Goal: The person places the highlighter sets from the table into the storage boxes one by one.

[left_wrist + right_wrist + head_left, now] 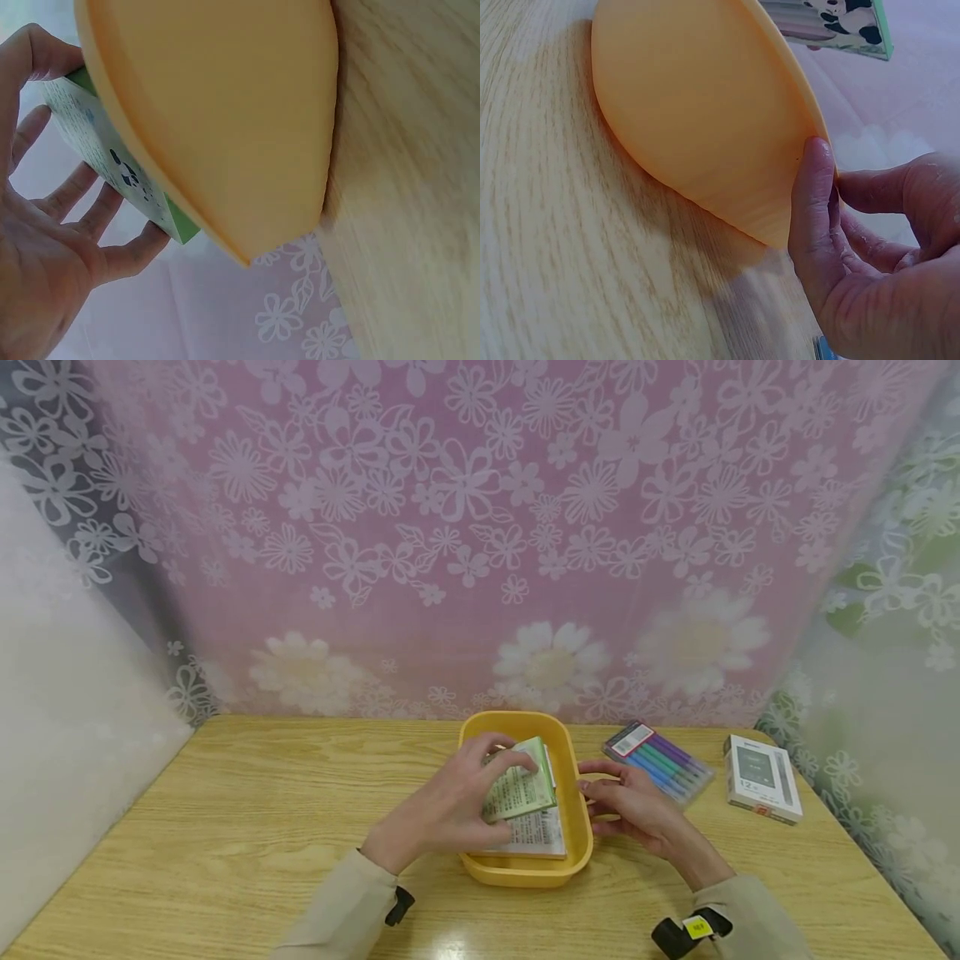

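Green box (pixel 521 793) gripped in left hand (pixel 457 797), over yellow basket (pixel 577 831); basket rim pinched in right hand (pixel 633 807).
Partly hidden behind left fingers; below left hand, printed packet (pixel 536 837) partly covered, lettering too small to read. From right wrist: panda print (pixel 847 21) on box, unseen from head, box cut off by frame top. Pale green, text-covered face, tilted.
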Demonstrator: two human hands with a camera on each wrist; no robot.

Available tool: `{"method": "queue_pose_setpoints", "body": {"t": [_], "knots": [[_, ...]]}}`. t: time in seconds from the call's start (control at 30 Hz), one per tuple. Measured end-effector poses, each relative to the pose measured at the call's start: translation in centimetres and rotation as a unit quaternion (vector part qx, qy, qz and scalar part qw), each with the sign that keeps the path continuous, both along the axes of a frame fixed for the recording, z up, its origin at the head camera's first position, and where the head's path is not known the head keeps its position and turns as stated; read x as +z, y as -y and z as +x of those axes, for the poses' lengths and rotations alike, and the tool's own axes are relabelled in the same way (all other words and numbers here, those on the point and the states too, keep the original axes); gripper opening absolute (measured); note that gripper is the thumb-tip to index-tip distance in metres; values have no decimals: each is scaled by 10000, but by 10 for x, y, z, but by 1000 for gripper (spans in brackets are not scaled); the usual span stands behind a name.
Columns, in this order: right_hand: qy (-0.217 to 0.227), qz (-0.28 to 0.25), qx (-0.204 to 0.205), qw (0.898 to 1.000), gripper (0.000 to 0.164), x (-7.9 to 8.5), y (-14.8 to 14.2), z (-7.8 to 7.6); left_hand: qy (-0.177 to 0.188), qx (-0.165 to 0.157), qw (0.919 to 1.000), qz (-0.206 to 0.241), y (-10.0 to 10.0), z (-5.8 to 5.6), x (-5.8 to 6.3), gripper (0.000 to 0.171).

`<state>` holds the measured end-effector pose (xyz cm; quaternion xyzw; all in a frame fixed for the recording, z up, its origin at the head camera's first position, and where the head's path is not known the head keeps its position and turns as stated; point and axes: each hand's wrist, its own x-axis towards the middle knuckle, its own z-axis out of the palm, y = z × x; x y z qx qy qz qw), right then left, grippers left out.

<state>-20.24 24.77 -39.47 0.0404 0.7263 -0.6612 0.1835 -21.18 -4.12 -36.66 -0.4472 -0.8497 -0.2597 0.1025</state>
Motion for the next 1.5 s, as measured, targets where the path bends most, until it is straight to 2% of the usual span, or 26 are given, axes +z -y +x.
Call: {"method": "queue_pose_setpoints", "body": {"t": [0.2,0.4,0.63,0.8,1.27,1.5], "knots": [[-44,-27,42,10000,60,0,0,0,398,-86,9991,-92,-5,1,-6,67],[-34,-40,60,10000,60,0,2,0,684,-91,9969,-385,-7,-1,-12,66],[-7,-35,24,10000,61,-1,2,-1,673,-109,9940,-859,-12,-4,-21,62],[37,-74,32,10000,61,-1,2,0,796,-49,9897,-1189,-16,-6,-26,58],[20,-28,5,10000,61,1,2,-1,877,186,9809,-1724,-20,-5,-25,48],[57,11,-65,10000,61,0,2,-1,677,253,9790,-1907,-22,-4,-25,47]]}}
